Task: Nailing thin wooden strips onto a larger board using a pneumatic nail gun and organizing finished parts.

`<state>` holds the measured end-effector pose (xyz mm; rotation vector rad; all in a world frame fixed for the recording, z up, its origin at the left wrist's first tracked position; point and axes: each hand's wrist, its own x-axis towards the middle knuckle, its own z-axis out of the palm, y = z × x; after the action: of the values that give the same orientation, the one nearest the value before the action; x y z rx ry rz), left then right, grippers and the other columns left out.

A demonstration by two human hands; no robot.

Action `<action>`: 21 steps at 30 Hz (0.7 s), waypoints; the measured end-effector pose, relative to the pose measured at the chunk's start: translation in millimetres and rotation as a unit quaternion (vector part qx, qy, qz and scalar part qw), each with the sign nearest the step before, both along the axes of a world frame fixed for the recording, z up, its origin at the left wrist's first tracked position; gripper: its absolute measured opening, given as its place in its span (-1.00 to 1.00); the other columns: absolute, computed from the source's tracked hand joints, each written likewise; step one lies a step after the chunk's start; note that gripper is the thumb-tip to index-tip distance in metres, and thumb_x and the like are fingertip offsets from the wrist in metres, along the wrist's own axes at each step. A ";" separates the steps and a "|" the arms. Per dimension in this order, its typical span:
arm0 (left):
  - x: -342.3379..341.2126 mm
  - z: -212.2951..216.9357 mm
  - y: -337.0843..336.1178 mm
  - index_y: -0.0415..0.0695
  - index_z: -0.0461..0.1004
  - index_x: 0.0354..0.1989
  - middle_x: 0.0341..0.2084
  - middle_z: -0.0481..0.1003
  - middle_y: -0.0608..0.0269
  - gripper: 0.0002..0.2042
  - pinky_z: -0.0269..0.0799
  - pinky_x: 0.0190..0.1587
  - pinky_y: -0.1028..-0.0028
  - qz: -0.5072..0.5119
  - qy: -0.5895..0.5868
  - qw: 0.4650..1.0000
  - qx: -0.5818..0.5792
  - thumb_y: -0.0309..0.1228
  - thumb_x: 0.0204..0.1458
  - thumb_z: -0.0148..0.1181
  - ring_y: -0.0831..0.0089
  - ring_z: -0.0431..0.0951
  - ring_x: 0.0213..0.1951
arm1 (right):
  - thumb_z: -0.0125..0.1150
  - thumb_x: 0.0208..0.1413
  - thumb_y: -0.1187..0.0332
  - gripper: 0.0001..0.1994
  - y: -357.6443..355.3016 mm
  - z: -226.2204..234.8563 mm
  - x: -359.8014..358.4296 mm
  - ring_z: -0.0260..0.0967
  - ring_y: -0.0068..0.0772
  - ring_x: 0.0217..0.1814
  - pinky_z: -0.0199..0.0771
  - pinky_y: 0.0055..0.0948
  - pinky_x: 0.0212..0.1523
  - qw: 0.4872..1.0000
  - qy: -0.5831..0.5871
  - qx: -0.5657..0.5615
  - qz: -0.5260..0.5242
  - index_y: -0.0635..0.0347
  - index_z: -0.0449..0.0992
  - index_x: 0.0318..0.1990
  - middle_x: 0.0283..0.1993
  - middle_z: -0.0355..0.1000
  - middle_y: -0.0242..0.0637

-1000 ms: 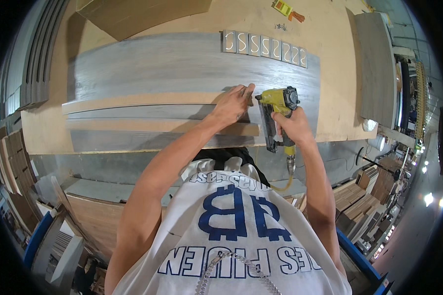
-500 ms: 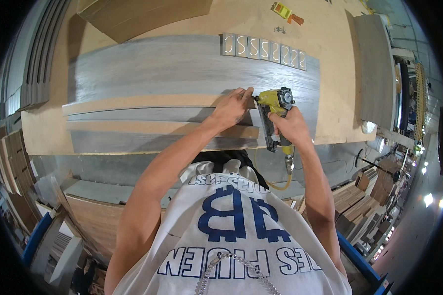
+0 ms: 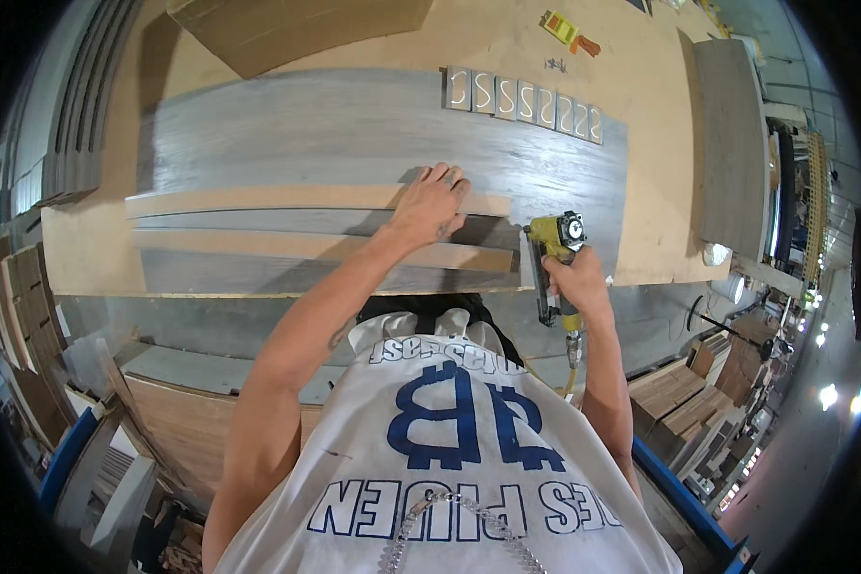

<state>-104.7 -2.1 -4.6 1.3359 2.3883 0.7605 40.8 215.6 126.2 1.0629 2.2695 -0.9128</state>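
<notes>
My right hand [image 3: 582, 283] is wrapped round the handle of a yellow-and-black nail gun [image 3: 557, 230], held at the right end of a long grey wooden trough [image 3: 306, 245]. The gun's nose is apart from the wood. My left hand [image 3: 432, 204] grips the trough's far wall near that end, fingers over the top edge and thumb on the inner side. Two raw tan edges of the trough run parallel to the left. Under it lies a wide grey wood-look panel [image 3: 287, 124]. Beyond, a row of several small grey blocks [image 3: 521, 99] bears squiggles of white glue.
A cardboard box [image 3: 297, 38] sits at the far left of the table [image 3: 660, 191]. A yellow-and-orange tool [image 3: 569, 32] and some small loose bits [image 3: 555, 65] lie at the back. Grey boards are stacked at the left [image 3: 57, 115]; another grey panel [image 3: 732, 143] stands right.
The nail gun has moved right and toward me, away from the trough's far wall. My left hand has shifted slightly left along that wall.
</notes>
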 end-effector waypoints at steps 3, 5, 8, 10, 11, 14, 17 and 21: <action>0.7 -5.0 -0.7 -0.23 0.44 0.09 0.01 0.40 0.12 -0.49 0.27 0.15 0.19 0.007 0.006 1.000 0.016 -0.24 -0.03 0.33 0.13 0.33 0.13 | 0.30 0.06 0.26 -0.71 -11.7 14.5 -10.1 0.47 -0.41 -0.65 0.48 -0.35 -0.50 0.999 0.030 -0.028 -0.010 0.39 0.55 -0.49 -0.67 0.47 -0.21; 0.6 -6.3 -1.0 -0.22 0.43 0.09 0.01 0.40 0.12 -0.48 0.28 0.15 0.19 0.006 0.008 1.000 0.027 -0.25 -0.04 0.34 0.12 0.33 0.12 | 0.31 0.06 0.26 -0.70 -20.2 18.6 -15.5 0.46 -0.42 -0.65 0.47 -0.37 -0.51 0.997 0.055 -0.054 -0.020 0.37 0.55 -0.51 -0.67 0.46 -0.23; -0.8 -5.2 -2.1 -0.20 0.42 0.06 0.01 0.40 0.13 -0.49 0.28 0.15 0.18 -0.001 0.000 1.000 0.029 -0.25 -0.06 0.37 0.13 0.34 0.12 | 0.33 0.07 0.25 -0.69 -35.6 16.7 -31.0 0.43 -0.46 -0.66 0.44 -0.41 -0.54 0.996 0.053 -0.076 -0.009 0.35 0.55 -0.53 -0.69 0.44 -0.30; 0.1 -4.5 0.9 -0.18 0.41 0.03 0.00 0.40 0.13 -0.49 0.28 0.14 0.18 0.004 -0.023 0.999 0.039 -0.26 -0.08 0.39 0.14 0.34 0.13 | 0.32 0.08 0.25 -0.69 -38.7 9.7 -33.3 0.43 -0.47 -0.66 0.44 -0.41 -0.54 0.995 0.050 -0.085 -0.006 0.35 0.55 -0.53 -0.69 0.44 -0.30; 0.0 -4.6 1.2 -0.18 0.41 0.03 0.00 0.40 0.13 -0.49 0.28 0.14 0.18 0.006 -0.023 0.999 0.039 -0.26 -0.08 0.39 0.14 0.34 0.13 | 0.32 0.08 0.26 -0.70 -39.7 6.4 -34.2 0.43 -0.48 -0.67 0.44 -0.41 -0.54 0.995 0.047 -0.093 -0.003 0.34 0.55 -0.53 -0.69 0.44 -0.30; 2.0 -7.2 0.6 -0.18 0.39 0.03 -0.01 0.39 0.13 -0.50 0.27 0.14 0.18 0.012 -0.018 0.999 0.035 -0.25 -0.07 0.38 0.16 0.33 0.14 | 0.31 0.09 0.27 -0.70 -42.1 2.5 -36.7 0.42 -0.48 -0.68 0.43 -0.41 -0.56 0.994 0.047 -0.097 0.011 0.36 0.54 -0.53 -0.68 0.44 -0.29; 2.0 -10.8 -1.4 -0.17 0.39 0.04 0.00 0.38 0.13 -0.49 0.26 0.16 0.18 0.013 -0.016 0.999 0.042 -0.25 -0.06 0.38 0.15 0.32 0.14 | 0.30 0.09 0.28 -0.70 -47.2 5.2 -41.7 0.41 -0.48 -0.69 0.43 -0.41 -0.57 0.993 0.048 -0.109 0.024 0.39 0.53 -0.52 -0.68 0.43 -0.28; 1.9 -9.2 0.5 -0.18 0.39 0.07 0.01 0.38 0.14 -0.48 0.25 0.17 0.19 0.012 -0.018 0.999 0.034 -0.26 -0.06 0.38 0.16 0.32 0.15 | 0.30 0.09 0.29 -0.70 -44.7 1.0 -41.4 0.41 -0.48 -0.69 0.43 -0.41 -0.57 0.992 0.046 -0.114 0.018 0.40 0.53 -0.51 -0.67 0.43 -0.28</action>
<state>-102.8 -1.6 -13.8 1.3092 2.3742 0.8725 -0.6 170.9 127.2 0.8931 2.1859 -1.1946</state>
